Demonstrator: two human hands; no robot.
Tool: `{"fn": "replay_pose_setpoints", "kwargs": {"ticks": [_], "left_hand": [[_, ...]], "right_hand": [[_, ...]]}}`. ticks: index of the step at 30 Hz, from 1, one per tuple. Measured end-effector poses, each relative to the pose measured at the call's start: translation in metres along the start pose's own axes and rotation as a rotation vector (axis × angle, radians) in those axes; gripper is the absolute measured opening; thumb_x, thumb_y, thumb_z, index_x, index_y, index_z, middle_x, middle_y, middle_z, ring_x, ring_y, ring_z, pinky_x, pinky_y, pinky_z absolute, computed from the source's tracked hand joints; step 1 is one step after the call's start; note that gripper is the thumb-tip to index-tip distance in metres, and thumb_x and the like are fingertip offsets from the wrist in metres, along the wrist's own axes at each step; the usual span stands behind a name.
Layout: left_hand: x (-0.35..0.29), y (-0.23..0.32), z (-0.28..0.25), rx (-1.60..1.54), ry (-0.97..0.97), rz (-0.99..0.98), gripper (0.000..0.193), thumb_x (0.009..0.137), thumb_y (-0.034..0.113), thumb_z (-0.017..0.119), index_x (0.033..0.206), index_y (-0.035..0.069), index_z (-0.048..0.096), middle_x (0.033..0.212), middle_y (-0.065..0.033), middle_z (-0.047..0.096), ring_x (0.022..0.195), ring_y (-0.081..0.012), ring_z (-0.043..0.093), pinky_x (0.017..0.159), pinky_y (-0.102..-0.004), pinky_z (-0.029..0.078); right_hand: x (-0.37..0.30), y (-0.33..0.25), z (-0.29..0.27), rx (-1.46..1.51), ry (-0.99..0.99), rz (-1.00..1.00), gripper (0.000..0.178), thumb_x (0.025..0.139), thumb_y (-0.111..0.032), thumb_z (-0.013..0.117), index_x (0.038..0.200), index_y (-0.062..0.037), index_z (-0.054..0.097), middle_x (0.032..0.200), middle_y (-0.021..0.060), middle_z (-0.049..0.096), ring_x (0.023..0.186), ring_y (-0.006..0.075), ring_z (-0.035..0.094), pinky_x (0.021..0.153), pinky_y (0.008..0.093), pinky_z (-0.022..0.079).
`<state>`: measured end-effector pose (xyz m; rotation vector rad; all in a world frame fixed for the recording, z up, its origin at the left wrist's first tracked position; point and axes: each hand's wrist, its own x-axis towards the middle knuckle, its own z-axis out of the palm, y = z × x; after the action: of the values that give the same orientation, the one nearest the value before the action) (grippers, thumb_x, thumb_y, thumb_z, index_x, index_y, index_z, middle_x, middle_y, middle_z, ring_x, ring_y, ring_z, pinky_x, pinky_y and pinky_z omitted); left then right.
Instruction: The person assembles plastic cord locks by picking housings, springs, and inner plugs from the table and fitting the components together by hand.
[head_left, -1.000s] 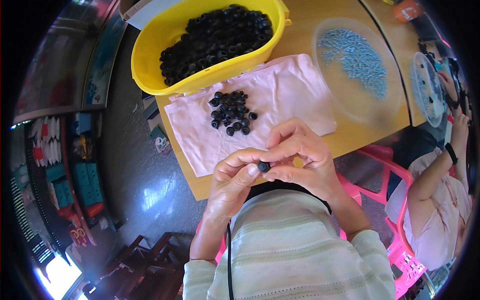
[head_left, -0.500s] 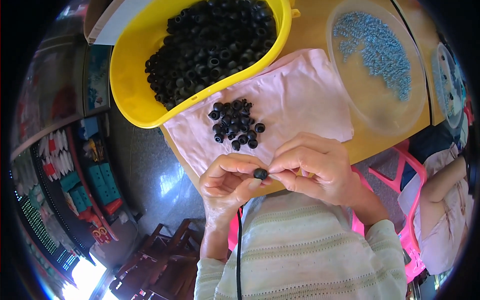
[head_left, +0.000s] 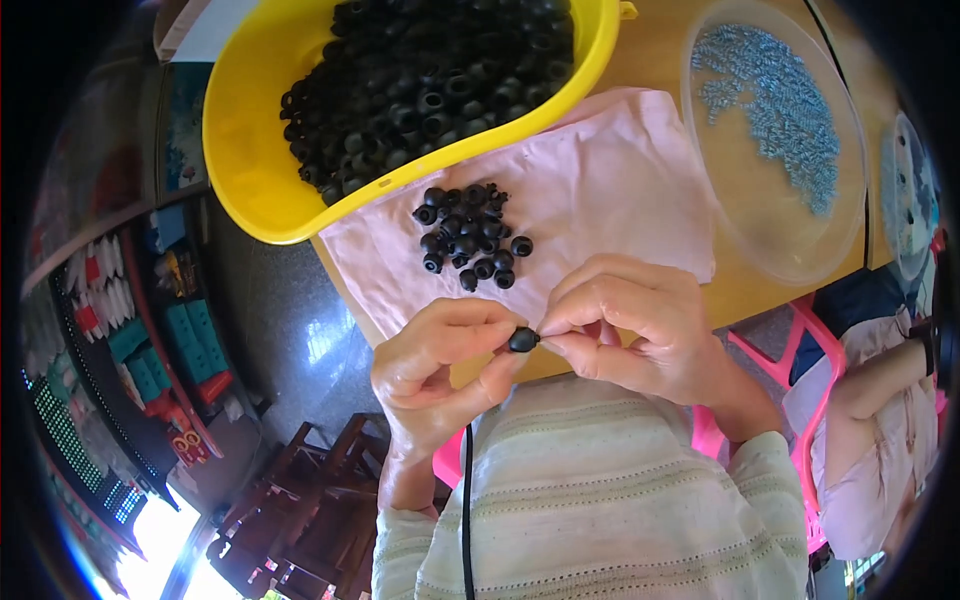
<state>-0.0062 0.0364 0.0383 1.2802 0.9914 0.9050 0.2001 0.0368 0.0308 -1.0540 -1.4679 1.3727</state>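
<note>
Between thumb and forefinger, my left hand (head_left: 430, 365) pinches a small round black plastic piece (head_left: 522, 341) just above my lap at the table edge. From the other side, the fingertips of my right hand (head_left: 635, 325) close on a tiny nub at the piece's right end. Beyond my hands, a small pile of similar black pieces (head_left: 466, 240) lies on a pink cloth (head_left: 620, 180). Some of these show round hollow openings, others a small knob. Behind them stands a yellow tub (head_left: 235, 190) heaped with many more hollow black pieces.
A clear oval tray (head_left: 790, 255) holding many tiny blue springs (head_left: 785, 120) sits on the table at right, beside another tray (head_left: 908, 200). A co-worker's arm (head_left: 880, 385) and a pink chair (head_left: 825, 370) are at far right; dark wooden stools (head_left: 310, 510) stand lower left.
The held piece has turned, and its nub now shows toward my right fingers. My left hand has opened out a little around it. The whole view has shifted slightly.
</note>
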Motion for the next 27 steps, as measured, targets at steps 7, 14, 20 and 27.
{"fn": "replay_pose_setpoints", "kwargs": {"ticks": [7,14,20,27], "left_hand": [[0.001,-0.007,0.006,0.014,-0.009,0.060,0.025,0.068,-0.012,0.069,0.091,-0.002,0.066,0.095,-0.0181,0.063,0.082,-0.0204,0.063,0.072,-0.0284,0.050],[-0.006,-0.013,0.011,-0.086,0.016,-0.029,0.024,0.069,-0.014,0.067,0.091,-0.004,0.065,0.098,-0.0179,0.062,0.087,-0.0206,0.062,0.076,-0.0284,0.050],[-0.007,-0.014,0.008,-0.149,0.027,-0.003,0.029,0.071,-0.014,0.065,0.098,-0.005,0.063,0.100,-0.0161,0.061,0.090,-0.0203,0.061,0.079,-0.0290,0.049],[-0.011,-0.008,0.009,-0.059,0.007,-0.055,0.025,0.075,-0.009,0.065,0.099,-0.003,0.063,0.100,-0.0146,0.061,0.089,-0.0197,0.060,0.079,-0.0299,0.049]], "right_hand": [[-0.007,0.008,-0.003,0.118,-0.028,0.069,0.014,0.071,0.005,0.068,0.080,-0.0020,0.061,0.079,0.0055,0.062,0.059,0.0081,0.052,0.046,0.0199,0.039],[-0.013,0.009,-0.005,0.063,-0.043,0.086,0.011,0.074,0.001,0.067,0.080,-0.0025,0.058,0.075,0.0010,0.057,0.054,0.0056,0.049,0.047,0.0206,0.038],[-0.009,-0.001,-0.001,-0.170,-0.005,-0.010,0.019,0.073,-0.009,0.074,0.083,-0.0035,0.058,0.079,0.0049,0.057,0.063,0.0164,0.055,0.050,0.0276,0.043],[-0.011,0.006,0.010,-0.437,-0.054,-0.183,0.021,0.073,-0.011,0.072,0.084,-0.0052,0.055,0.078,0.0062,0.053,0.068,0.0243,0.055,0.054,0.0340,0.045]]}}
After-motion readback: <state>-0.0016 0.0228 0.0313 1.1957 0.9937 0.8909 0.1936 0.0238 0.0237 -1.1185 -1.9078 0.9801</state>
